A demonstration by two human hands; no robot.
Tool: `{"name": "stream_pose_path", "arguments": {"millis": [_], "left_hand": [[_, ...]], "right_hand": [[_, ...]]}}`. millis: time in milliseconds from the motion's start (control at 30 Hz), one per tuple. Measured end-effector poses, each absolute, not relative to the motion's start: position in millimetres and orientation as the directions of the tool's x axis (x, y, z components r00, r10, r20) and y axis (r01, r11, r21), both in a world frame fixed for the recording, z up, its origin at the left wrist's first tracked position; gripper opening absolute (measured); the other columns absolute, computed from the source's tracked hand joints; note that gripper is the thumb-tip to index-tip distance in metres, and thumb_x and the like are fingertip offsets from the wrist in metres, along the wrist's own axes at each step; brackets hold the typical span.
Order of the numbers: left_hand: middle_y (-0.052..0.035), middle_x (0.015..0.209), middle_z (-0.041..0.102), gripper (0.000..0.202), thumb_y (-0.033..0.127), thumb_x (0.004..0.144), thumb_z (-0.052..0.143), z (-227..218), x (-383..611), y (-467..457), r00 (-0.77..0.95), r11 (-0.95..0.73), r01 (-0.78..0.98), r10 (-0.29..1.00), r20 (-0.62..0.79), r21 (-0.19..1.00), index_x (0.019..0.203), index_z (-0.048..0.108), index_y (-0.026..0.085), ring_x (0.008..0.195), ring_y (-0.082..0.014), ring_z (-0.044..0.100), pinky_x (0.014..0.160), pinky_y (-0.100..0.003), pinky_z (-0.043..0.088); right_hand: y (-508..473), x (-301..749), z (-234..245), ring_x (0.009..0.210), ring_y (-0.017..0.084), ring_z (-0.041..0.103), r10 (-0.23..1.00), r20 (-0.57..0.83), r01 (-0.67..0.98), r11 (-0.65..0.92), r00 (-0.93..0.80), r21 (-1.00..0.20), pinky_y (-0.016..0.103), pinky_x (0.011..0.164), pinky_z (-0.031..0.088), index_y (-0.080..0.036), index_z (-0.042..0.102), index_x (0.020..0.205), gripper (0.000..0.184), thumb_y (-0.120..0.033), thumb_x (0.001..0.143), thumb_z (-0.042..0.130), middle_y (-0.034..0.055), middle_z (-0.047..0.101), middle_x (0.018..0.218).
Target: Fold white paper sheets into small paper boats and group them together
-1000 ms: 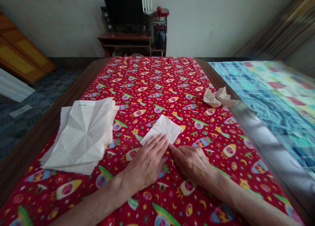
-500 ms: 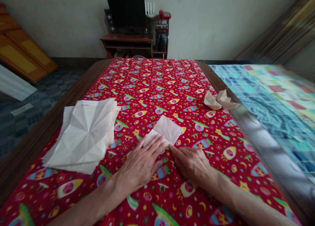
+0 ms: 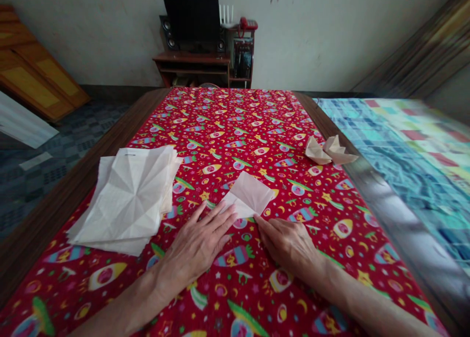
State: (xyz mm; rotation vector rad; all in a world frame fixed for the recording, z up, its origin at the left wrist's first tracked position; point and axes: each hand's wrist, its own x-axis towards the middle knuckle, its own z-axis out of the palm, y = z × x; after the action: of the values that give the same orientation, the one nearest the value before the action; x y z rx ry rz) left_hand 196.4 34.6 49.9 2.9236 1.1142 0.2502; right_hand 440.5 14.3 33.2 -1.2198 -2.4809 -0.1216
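A small, creased square of folded paper [image 3: 253, 192] lies on the red patterned cloth in front of me, one corner towards me. My left hand [image 3: 200, 239] is open and flat, its fingertips over the paper's left edge. At the near corner, my right hand [image 3: 286, 236] has its fingers curled in, with the index fingertip at the paper; the thumb and the other fingertips are hidden beneath. To the left sits a stack of larger creased paper sheets [image 3: 128, 200], the top one marked with star-like fold lines.
Two folded paper shapes [image 3: 330, 151] stand near the table's right edge. The red cloth [image 3: 235, 126] covers the table, with dark wood [image 3: 121, 126] along its sides. Beyond it is a desk [image 3: 193, 59] with a monitor [image 3: 193, 18]. A bed [image 3: 396, 156] adjoins on the right.
My left hand has slid left and a little towards me, uncovering more of the folded paper. The right hand stays at the near corner. The view has shifted slightly.
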Motion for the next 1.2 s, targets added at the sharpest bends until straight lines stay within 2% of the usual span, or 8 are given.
{"name": "stream_pose_path", "arguments": {"millis": [367, 533, 833, 867, 933, 1000, 1100, 1200], "left_hand": [[-0.0011, 0.142, 0.046, 0.042, 0.022, 0.094, 0.044, 42.1, 173.2, 26.7, 0.69, -0.707, 0.707, 0.694, 0.205, 0.009, 0.136, 0.044, 0.023, 0.135, -0.0222, 0.035, 0.11, -0.045, 0.03], [-0.0063, 0.142, 0.046, 0.036, 0.018, 0.095, 0.039, 45.7, 186.9, 31.4, 0.696, -0.722, 0.692, 0.666, 0.27, -0.002, 0.129, 0.051, 0.015, 0.135, -0.0218, 0.036, 0.112, -0.044, 0.028], [-0.0077, 0.136, 0.051, 0.038, 0.011, 0.093, 0.039, 44.4, 206.6, 43.6, 0.77, -0.792, 0.608, 0.604, 0.207, 0.048, 0.13, 0.049, 0.015, 0.13, -0.0203, 0.042, 0.111, -0.041, 0.032], [-0.0074, 0.136, 0.051, 0.037, 0.011, 0.093, 0.04, 44.7, 205.6, 44.5, 0.768, -0.792, 0.608, 0.605, 0.211, 0.059, 0.129, 0.049, 0.015, 0.129, -0.0203, 0.043, 0.11, -0.041, 0.034], [-0.0071, 0.135, 0.053, 0.036, 0.012, 0.093, 0.042, 46.7, 203.3, 45.9, 0.765, -0.793, 0.604, 0.605, 0.22, 0.08, 0.127, 0.051, 0.016, 0.127, -0.0205, 0.045, 0.108, -0.04, 0.037], [-0.0071, 0.133, 0.054, 0.034, 0.012, 0.092, 0.043, 49.4, 201.7, 47.3, 0.764, -0.799, 0.593, 0.597, 0.245, 0.097, 0.124, 0.054, 0.017, 0.125, -0.0206, 0.048, 0.107, -0.039, 0.039], [-0.0064, 0.132, 0.055, 0.033, 0.011, 0.092, 0.045, 51.7, 201.1, 50.3, 0.763, -0.809, 0.577, 0.583, 0.281, 0.112, 0.122, 0.057, 0.017, 0.123, -0.0198, 0.049, 0.106, -0.039, 0.04], [-0.0052, 0.129, 0.058, 0.031, 0.012, 0.092, 0.045, 50.3, 200.8, 53.3, 0.751, -0.806, 0.579, 0.585, 0.306, 0.118, 0.119, 0.059, 0.018, 0.121, -0.0191, 0.051, 0.105, -0.038, 0.042]], "right_hand": [[15.5, 441.0, 29.3, 0.051, 0.012, 0.055, 0.755, 0.38, 0.789, 0.607, -0.534, -0.097, 0.027, 0.046, 0.024, -0.01, 0.058, 0.114, 0.029, -0.017, 0.094, 0.038, 0.0001, 0.061, 0.062], [14.7, 441.3, 28.8, 0.051, 0.012, 0.056, 0.755, 0.376, 0.785, 0.61, -0.536, -0.107, 0.027, 0.046, 0.026, -0.01, 0.059, 0.113, 0.029, -0.017, 0.094, 0.038, 0.0003, 0.061, 0.063], [25.8, 455.4, 37.5, 0.053, 0.012, 0.053, 0.745, 0.425, 0.797, 0.599, -0.514, -0.084, 0.024, 0.047, 0.036, -0.014, 0.065, 0.099, 0.022, -0.019, 0.093, 0.044, 0.0005, 0.057, 0.062], [31.2, 461.7, 38.8, 0.059, 0.013, 0.055, 0.751, 0.439, 0.805, 0.585, -0.494, -0.094, 0.024, 0.051, 0.04, -0.016, 0.064, 0.104, 0.023, -0.019, 0.092, 0.045, 0.0025, 0.061, 0.07], [43.7, 473.9, 40.4, 0.087, 0.02, 0.06, 0.765, 0.445, 0.836, 0.546, -0.467, -0.062, 0.027, 0.063, 0.048, -0.021, 0.058, 0.12, 0.032, -0.018, 0.091, 0.047, 0.0106, 0.062, 0.107], [56.0, 482.6, 39.5, 0.114, 0.029, 0.051, 0.775, 0.41, 0.844, 0.535, -0.481, -0.023, 0.04, 0.08, 0.05, -0.024, 0.051, 0.13, 0.041, -0.017, 0.09, 0.047, 0.0166, 0.046, 0.134], [71.1, 486.2, 35.1, 0.121, 0.028, 0.045, 0.758, 0.379, 0.807, 0.588, -0.531, -0.044, 0.044, 0.089, 0.048, -0.025, 0.049, 0.132, 0.043, -0.013, 0.091, 0.044, 0.0161, 0.039, 0.141], [81.2, 484.3, 33.3, 0.108, 0.022, 0.054, 0.732, 0.396, 0.775, 0.628, -0.554, -0.077, 0.037, 0.083, 0.05, -0.022, 0.054, 0.126, 0.037, -0.012, 0.092, 0.042, 0.014, 0.053, 0.128]]}}
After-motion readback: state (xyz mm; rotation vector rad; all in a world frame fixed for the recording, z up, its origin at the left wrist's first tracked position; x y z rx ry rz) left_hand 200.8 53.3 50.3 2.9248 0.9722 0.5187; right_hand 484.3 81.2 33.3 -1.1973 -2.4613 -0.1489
